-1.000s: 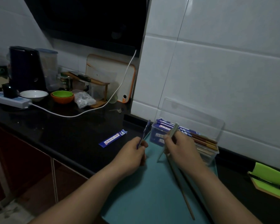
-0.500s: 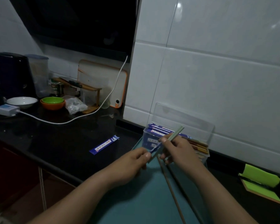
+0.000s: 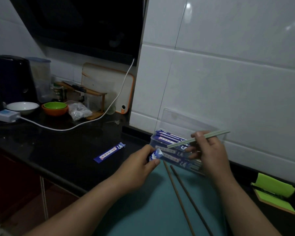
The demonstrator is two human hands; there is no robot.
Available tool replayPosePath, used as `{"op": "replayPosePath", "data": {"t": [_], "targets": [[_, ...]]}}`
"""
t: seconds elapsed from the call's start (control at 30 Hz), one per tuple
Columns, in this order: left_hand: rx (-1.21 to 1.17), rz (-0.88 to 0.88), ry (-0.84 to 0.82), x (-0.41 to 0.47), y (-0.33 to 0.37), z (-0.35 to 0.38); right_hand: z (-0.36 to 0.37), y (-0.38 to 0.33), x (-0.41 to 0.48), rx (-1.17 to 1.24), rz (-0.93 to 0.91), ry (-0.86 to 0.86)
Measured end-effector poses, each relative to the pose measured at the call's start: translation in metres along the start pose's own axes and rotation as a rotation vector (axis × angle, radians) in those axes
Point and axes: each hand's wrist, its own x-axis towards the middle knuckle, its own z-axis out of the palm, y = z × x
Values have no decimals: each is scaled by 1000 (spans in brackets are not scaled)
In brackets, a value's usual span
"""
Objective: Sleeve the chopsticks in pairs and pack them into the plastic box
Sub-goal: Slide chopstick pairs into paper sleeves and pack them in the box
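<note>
Lifting clear of the sleeve, the pale green chopsticks (image 3: 186, 142) are now lying nearly level above the plastic box (image 3: 154, 143); half a second ago their tips were meeting the sleeve's mouth. Inside the clear box, sleeved pairs (image 3: 170, 137) are lying stacked lengthwise, perhaps several layers deep, though the light is too dim to be sure. Its lid (image 3: 186, 120) is standing open against the tiled wall. The right hand (image 3: 211, 155) is curling round the green pair, thumb and fingers clamping them. The left hand (image 3: 138, 167) is pinching a blue sleeve (image 3: 156, 155) between thumb and fingertips, just in front of the box. Two brown chopsticks (image 3: 175, 189) are lying on the teal mat (image 3: 143, 210), and a spare sleeve (image 3: 109, 152) is lying on the black tabletop (image 3: 58, 150).
</note>
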Motion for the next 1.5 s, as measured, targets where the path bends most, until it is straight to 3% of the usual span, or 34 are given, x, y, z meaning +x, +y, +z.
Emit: {"op": "replayPosePath", "data": {"t": [0.1, 0.5, 0.73, 0.8, 0.93, 1.13, 1.5], "targets": [[-6, -5, -10, 1, -2, -2, 2, -6, 0, 119, 34, -47], [4, -14, -19, -1, -4, -6, 18, 3, -11, 34, 40, -109], [35, 22, -33, 4, 7, 1, 41, 24, -28, -58, 134, -291], [93, 12, -32, 5, 8, 0, 42, 25, -27, -55, 155, -256], [191, 3, -52, 5, 2, -4, 27, 19, -11, -30, 143, -18], [227, 61, -80, 10, 6, 2, 36, 22, -28, -160, 181, -305], [382, 96, -85, 23, 21, 13, 38, 31, -33, -193, 188, -260]]}}
